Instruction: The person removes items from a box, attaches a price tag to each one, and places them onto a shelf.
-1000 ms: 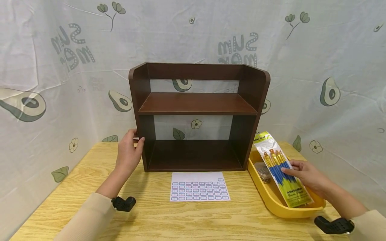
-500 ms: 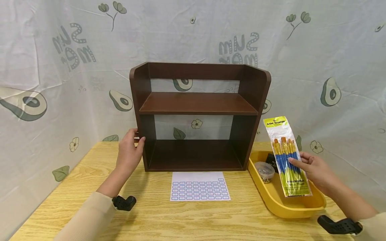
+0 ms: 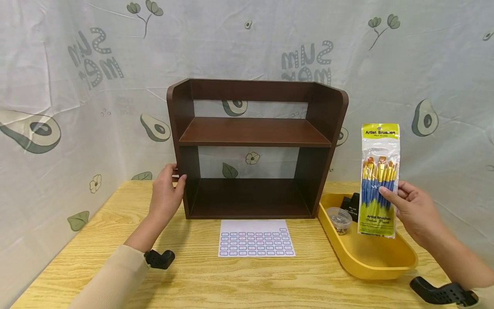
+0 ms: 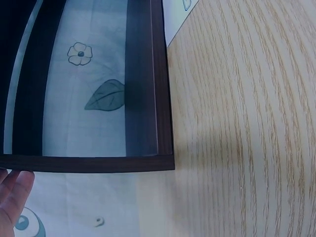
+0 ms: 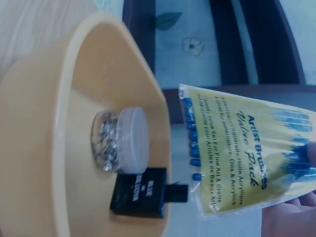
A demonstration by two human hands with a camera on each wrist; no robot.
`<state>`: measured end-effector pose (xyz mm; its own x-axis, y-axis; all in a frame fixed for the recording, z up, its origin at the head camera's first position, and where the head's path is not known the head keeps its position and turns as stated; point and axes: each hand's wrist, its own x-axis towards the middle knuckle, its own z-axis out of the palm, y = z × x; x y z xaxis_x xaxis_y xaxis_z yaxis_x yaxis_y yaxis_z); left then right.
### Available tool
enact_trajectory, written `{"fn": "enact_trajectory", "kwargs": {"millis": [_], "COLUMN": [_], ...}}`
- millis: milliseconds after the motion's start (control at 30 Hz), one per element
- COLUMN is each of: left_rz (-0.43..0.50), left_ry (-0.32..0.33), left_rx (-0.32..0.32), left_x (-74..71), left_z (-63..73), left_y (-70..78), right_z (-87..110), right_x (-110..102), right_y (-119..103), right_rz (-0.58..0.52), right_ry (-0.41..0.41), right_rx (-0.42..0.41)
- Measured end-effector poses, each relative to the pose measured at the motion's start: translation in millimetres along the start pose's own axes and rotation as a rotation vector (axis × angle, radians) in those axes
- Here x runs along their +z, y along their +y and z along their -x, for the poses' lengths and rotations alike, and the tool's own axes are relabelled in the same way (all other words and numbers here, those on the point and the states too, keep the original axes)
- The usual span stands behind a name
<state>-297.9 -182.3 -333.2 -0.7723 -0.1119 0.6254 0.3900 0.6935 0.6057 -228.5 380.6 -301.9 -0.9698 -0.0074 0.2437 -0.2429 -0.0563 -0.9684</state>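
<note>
My right hand [image 3: 418, 210] pinches a clear-and-yellow pack of paintbrushes [image 3: 372, 212] by its right edge, thumb on the front. The brushes have blue handles and gold ferrules. The pack hangs upright above the right part of a yellow tray [image 3: 347, 264]; in the right wrist view its printed lower end [image 5: 232, 148] faces the camera. On the other side, my left hand [image 3: 167, 193] touches the outer left side of a dark brown two-tier shelf [image 3: 254, 141], thumb at the front edge. In the left wrist view, its fingertips [image 4: 22, 180] meet the side panel's outer face.
Inside the tray lie a round clear tub [image 5: 121, 140] of small metal pieces and a black bottle [image 5: 140, 192] with printed lettering. A white calendar sheet [image 3: 256, 240] lies on the wooden table [image 3: 247, 283] before the shelf. Patterned cloth [image 3: 239, 43] hangs behind.
My right hand has raised the paintbrush pack up out of the tray and slightly right, turning it from tilted to upright. The black bottle has come into view. The left hand stays at the shelf.
</note>
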Motion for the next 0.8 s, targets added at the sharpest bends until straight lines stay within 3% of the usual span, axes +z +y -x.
{"fn": "enact_trajectory", "kwargs": {"millis": [200,333,567,800], "left_rz": [0.004,0.005,0.001,-0.003], "left_ry": [-0.001,-0.004,-0.004,-0.005], "left_rx": [-0.003,-0.005,0.001,-0.007], "left_x": [0.5,-0.2,-0.2,-0.2], "left_z": [-0.8,-1.2,-1.3,-0.8], "left_y": [-1.5,-1.5,-0.9,-0.6], "right_z": [6.0,11.2,20.8,28.0], "right_x": [10.9,22.6,45.3,65.9], "right_y": [-8.5,-13.4,-16.1,-14.8], "right_rz": [-0.116,-0.158,-0.103,-0.022], "right_ry": [0.033,0.007,-0.071,-0.105], "right_rx": [-0.083,-0.127,-0.153,-0.091]}}
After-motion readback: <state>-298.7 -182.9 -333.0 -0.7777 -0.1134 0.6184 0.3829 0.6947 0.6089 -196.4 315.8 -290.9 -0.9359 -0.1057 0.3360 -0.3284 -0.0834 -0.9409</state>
